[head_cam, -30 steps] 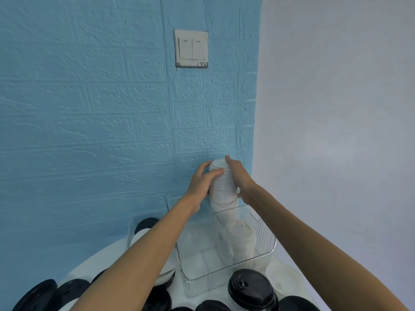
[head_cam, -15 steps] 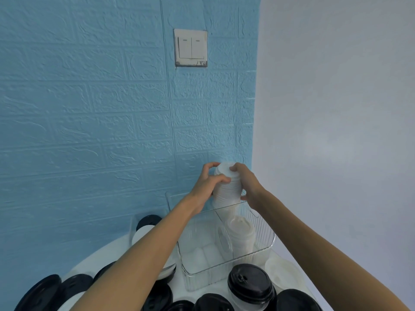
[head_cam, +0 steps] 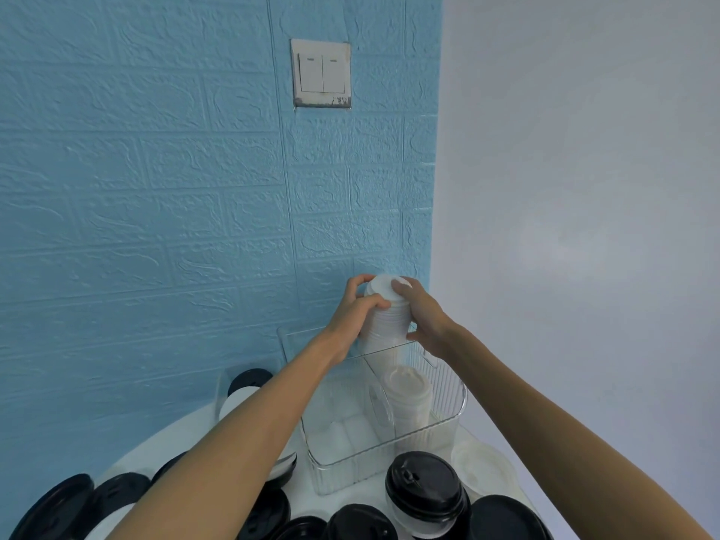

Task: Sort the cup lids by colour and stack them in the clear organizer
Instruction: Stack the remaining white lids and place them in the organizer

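While both hands close in from either side, a tall stack of white lids stands at the far end of the clear organizer, its top well above the rim. The left hand curls round the stack's left side, thumb across the front, fingertips hooked near the top lid. The right hand wraps the right side, one finger laid over the top edge, the rest cupping the lower lids. Both are clamped on that stack; whether its base touches the organizer floor I cannot tell, the wall blurs it.

Inside the organizer, nearer its right wall, a shorter stack of white lids sits upright, with one lid leaning on edge just beside it. The organizer rests on the round white table, toward its far right edge, close against the blue wall.

Black lids crowd the near edge of the table, one stack just in front of the organizer, others spread left under the left forearm. A loose white lid lies flat at the right edge. A second clear bin holding a black lid sits left of the organizer. A light switch hangs on the wall above.
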Demonstrator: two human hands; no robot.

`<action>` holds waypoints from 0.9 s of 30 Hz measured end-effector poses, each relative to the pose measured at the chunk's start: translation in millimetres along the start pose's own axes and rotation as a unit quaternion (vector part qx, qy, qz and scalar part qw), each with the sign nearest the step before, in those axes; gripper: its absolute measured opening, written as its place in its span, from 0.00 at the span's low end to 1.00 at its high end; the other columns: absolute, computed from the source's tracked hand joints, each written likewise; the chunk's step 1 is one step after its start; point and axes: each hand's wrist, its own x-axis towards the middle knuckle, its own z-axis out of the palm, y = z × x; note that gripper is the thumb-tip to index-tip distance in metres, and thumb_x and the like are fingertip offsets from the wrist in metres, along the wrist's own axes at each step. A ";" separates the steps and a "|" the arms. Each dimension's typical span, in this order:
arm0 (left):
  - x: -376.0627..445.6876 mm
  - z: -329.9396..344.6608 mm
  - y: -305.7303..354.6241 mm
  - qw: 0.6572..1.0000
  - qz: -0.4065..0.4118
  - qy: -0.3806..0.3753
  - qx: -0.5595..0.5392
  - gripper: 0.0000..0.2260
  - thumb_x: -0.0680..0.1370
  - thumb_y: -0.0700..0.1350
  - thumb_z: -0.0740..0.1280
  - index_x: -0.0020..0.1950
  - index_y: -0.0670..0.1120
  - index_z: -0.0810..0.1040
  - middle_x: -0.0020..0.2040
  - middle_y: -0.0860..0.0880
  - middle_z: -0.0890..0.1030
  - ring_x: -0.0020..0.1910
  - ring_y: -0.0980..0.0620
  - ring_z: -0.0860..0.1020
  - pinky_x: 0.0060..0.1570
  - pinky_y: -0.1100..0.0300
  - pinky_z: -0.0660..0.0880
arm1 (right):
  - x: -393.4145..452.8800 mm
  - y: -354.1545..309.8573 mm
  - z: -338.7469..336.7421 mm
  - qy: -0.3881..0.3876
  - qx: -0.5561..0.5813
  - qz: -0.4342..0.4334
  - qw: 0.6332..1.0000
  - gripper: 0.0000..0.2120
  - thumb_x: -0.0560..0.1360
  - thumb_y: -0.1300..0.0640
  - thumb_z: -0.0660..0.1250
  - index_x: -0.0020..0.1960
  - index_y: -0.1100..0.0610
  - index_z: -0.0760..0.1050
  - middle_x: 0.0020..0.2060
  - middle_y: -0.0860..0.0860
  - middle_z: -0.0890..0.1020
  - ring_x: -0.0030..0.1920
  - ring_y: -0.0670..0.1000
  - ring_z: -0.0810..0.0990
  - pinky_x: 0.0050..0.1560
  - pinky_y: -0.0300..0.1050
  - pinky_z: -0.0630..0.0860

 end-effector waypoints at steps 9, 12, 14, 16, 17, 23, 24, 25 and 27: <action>3.7 -0.9 3.3 1.000 -0.002 0.015 0.019 0.27 0.69 0.57 0.66 0.69 0.60 0.68 0.66 0.50 0.76 0.64 0.49 0.76 0.69 0.45 0.71 | 8.3 0.9 2.6 0.028 0.019 0.014 0.999 0.31 0.79 0.32 0.57 0.74 0.51 0.63 0.71 0.50 0.71 0.69 0.53 0.73 0.72 0.60 0.70; 6.3 -5.4 1.0 0.998 -0.002 0.032 0.045 0.31 0.71 0.61 0.66 0.74 0.60 0.66 0.71 0.50 0.73 0.68 0.50 0.72 0.71 0.48 0.67 | 5.9 1.2 0.0 0.028 -0.001 0.005 1.000 0.27 0.81 0.35 0.59 0.71 0.53 0.69 0.67 0.50 0.76 0.68 0.53 0.74 0.71 0.55 0.70; 6.4 -9.2 0.2 0.998 -0.004 0.021 0.062 0.31 0.75 0.63 0.66 0.77 0.62 0.62 0.74 0.52 0.70 0.71 0.49 0.69 0.72 0.48 0.64 | 2.6 0.0 2.1 0.036 -0.027 0.003 0.999 0.29 0.80 0.33 0.59 0.72 0.50 0.70 0.67 0.48 0.75 0.67 0.54 0.73 0.67 0.57 0.72; 4.4 -11.6 -1.8 0.998 0.005 0.011 0.063 0.29 0.82 0.59 0.63 0.81 0.60 0.57 0.77 0.54 0.68 0.74 0.50 0.68 0.72 0.49 0.64 | -2.6 -1.9 5.8 0.031 -0.046 0.006 0.998 0.30 0.78 0.30 0.59 0.74 0.46 0.69 0.66 0.46 0.74 0.66 0.53 0.73 0.61 0.56 0.73; 3.9 -12.6 -3.1 0.998 0.014 0.016 0.066 0.28 0.84 0.58 0.61 0.82 0.60 0.54 0.78 0.54 0.66 0.75 0.51 0.67 0.74 0.50 0.64 | -3.6 -2.8 7.3 0.025 -0.056 0.005 0.998 0.31 0.77 0.29 0.60 0.74 0.44 0.69 0.66 0.46 0.74 0.66 0.53 0.73 0.60 0.56 0.73; 4.4 -14.0 -4.3 0.992 0.035 0.004 0.123 0.28 0.85 0.59 0.56 0.82 0.59 0.49 0.79 0.51 0.63 0.76 0.50 0.65 0.75 0.53 0.62 | -2.7 -8.0 11.2 0.006 -0.106 0.013 0.994 0.31 0.78 0.29 0.58 0.76 0.40 0.61 0.68 0.49 0.72 0.66 0.59 0.75 0.65 0.64 0.75; 4.4 -14.5 -3.8 0.991 0.036 0.007 0.129 0.28 0.85 0.60 0.56 0.82 0.59 0.49 0.79 0.52 0.63 0.76 0.49 0.66 0.76 0.50 0.63 | -3.0 -8.4 11.0 0.002 -0.109 0.012 0.994 0.30 0.78 0.30 0.58 0.76 0.40 0.61 0.68 0.49 0.72 0.66 0.59 0.75 0.65 0.64 0.75; 5.6 -15.9 -5.1 0.991 0.040 0.010 0.128 0.27 0.84 0.60 0.57 0.82 0.60 0.51 0.79 0.52 0.64 0.75 0.49 0.68 0.76 0.47 0.64 | -3.5 -8.8 11.4 0.001 -0.111 0.009 0.994 0.29 0.78 0.30 0.58 0.76 0.40 0.62 0.68 0.49 0.72 0.66 0.59 0.75 0.64 0.64 0.76; 7.1 -19.2 -7.6 0.992 0.042 0.014 0.121 0.27 0.83 0.62 0.58 0.80 0.62 0.54 0.77 0.53 0.68 0.72 0.49 0.71 0.73 0.43 0.68 | -4.8 -9.4 12.4 0.007 -0.114 0.005 0.993 0.27 0.79 0.31 0.57 0.74 0.40 0.63 0.67 0.49 0.73 0.65 0.58 0.75 0.61 0.61 0.77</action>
